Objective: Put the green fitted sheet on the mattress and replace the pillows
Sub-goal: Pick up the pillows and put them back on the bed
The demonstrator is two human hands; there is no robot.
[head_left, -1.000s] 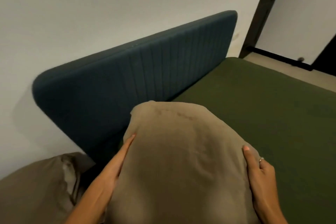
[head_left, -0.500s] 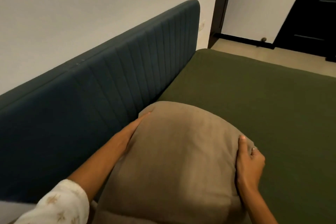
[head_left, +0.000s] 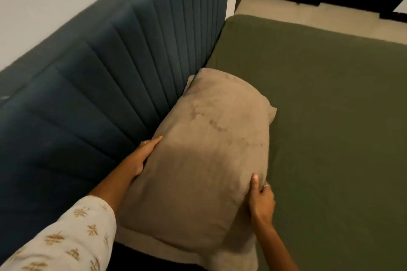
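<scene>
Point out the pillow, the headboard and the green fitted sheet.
pillow point(head_left: 204, 160), head view: middle of its top face.
headboard point(head_left: 114, 77), head view: a padded panel.
green fitted sheet point(head_left: 330, 116), head view: bare stretch right of the pillow.

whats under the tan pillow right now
The tan pillow lies on the green fitted sheet, its long side against the blue headboard. The sheet directly beneath is covered, so anything else there cannot be seen.
</scene>
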